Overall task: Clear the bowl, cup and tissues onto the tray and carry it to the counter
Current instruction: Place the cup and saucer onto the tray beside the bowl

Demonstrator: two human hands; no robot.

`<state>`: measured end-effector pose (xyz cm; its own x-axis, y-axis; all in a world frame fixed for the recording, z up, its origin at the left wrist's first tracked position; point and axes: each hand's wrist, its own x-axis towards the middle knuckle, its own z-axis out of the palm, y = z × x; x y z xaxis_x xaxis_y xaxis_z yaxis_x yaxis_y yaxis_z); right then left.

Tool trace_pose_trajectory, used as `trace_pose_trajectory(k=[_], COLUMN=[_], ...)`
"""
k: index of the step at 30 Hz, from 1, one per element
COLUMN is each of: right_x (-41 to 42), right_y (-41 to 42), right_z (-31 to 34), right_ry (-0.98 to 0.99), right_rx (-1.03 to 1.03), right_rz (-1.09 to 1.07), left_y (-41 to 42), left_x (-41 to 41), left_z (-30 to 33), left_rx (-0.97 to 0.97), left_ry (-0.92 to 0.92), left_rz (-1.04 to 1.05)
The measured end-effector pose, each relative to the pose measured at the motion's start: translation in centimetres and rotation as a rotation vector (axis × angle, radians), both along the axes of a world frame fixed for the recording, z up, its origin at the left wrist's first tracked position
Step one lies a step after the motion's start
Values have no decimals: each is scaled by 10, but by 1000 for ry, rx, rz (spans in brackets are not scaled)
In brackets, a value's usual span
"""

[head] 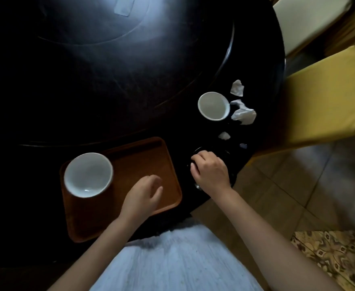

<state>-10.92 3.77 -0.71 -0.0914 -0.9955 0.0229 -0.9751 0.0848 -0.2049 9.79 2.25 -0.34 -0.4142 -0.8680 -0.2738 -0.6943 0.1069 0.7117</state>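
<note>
Dark table (109, 91): one bowl (88, 174) (one cup (213, 106))

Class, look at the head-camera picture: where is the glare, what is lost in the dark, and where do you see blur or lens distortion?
Head view: glare whitens the far tabletop; the dark item under the right hand barely shows against the black table; the floor at right is smeared; the wide lens bows the table's rim; the bowl, cup and tissues read clearly.
</note>
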Motion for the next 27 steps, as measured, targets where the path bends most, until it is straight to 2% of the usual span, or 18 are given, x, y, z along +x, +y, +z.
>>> trace_pose_trajectory(k=[4,8,17,21,27], right_x=[-58,-100,-139,-145,-146], right_y=[-23,-53,-94,-99,-107], right_z=[9,5,-19,-28,-24], right_ry=[5,80,68,101,54], right_rx=[-66,-34,34,49,48], right_rz=[-32,-37,167,278,312], left_y=[-23,-36,-37,-34,-38], left_x=[-67,-116,-148,-147,-139], left_z=[0,-12,-33,-35,-35], left_rx=[-188,-283,-98,-45,105], left_ry=[-75,-250,-506,-489,-308], left_rz=[-96,-201,-182,-159,-5])
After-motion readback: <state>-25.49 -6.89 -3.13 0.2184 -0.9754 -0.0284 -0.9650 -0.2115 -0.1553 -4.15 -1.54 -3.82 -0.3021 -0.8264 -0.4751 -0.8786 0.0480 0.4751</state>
